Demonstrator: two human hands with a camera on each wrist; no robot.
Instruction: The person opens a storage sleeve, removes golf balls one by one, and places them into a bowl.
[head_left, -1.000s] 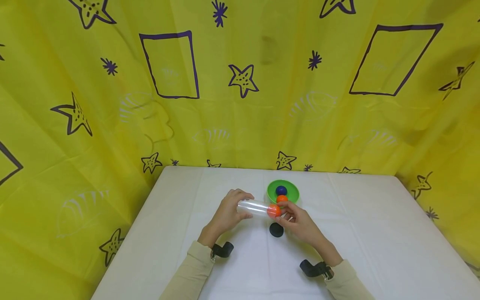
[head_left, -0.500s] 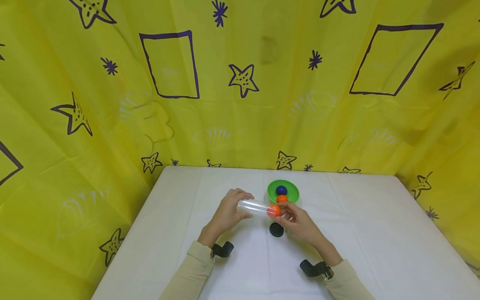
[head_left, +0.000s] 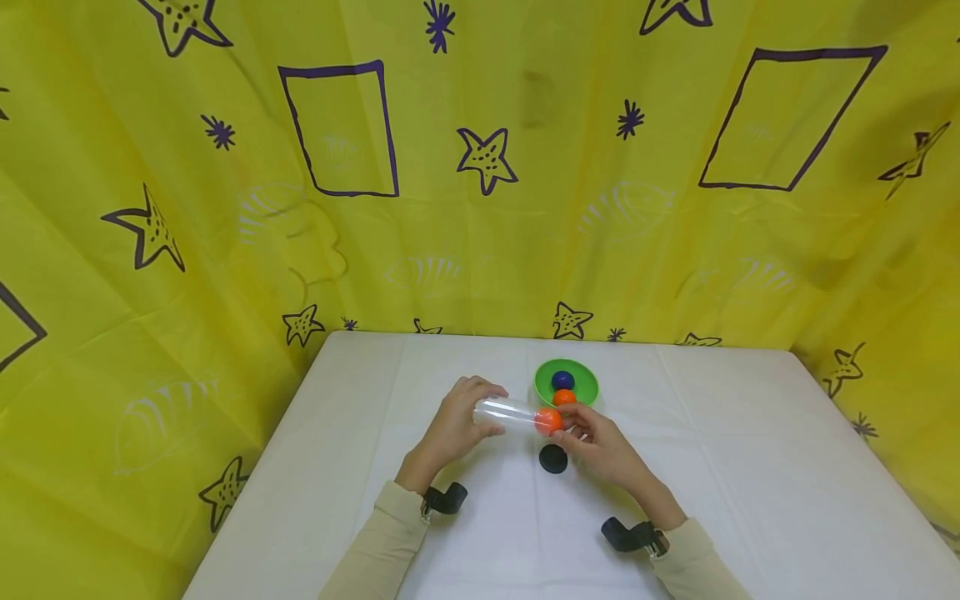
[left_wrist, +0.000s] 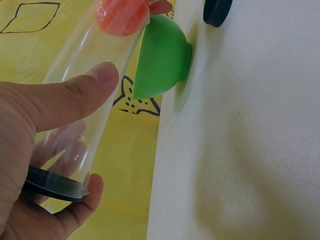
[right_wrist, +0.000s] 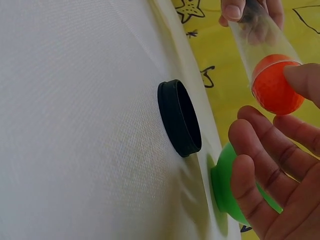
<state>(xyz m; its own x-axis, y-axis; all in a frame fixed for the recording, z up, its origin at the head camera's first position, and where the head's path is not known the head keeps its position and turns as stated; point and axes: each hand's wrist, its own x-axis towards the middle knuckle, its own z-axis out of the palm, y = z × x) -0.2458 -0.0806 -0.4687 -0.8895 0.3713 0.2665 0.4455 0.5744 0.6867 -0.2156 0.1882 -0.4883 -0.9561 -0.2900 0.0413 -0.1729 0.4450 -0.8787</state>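
Observation:
My left hand (head_left: 453,425) grips a clear plastic tube (head_left: 510,414) around its left end, thumb on the near side. A black cap (left_wrist: 55,184) closes that end in the left wrist view. At the tube's open right end sits an orange ball (head_left: 548,422), partly inside the mouth and partly sticking out. My right hand (head_left: 603,446) pinches this ball between thumb and index finger; the other fingers are loosely bent below. In the right wrist view the ball (right_wrist: 280,90) looks dimpled. The tube is held above the table, tilted slightly down to the right.
Just behind the tube stands a green bowl (head_left: 542,387) holding a dark blue ball (head_left: 562,381) and another orange ball (head_left: 564,397). A loose black cap (head_left: 553,459) lies on the white-covered table (head_left: 750,483) below the tube's mouth. A yellow patterned curtain (head_left: 525,250) surrounds the table.

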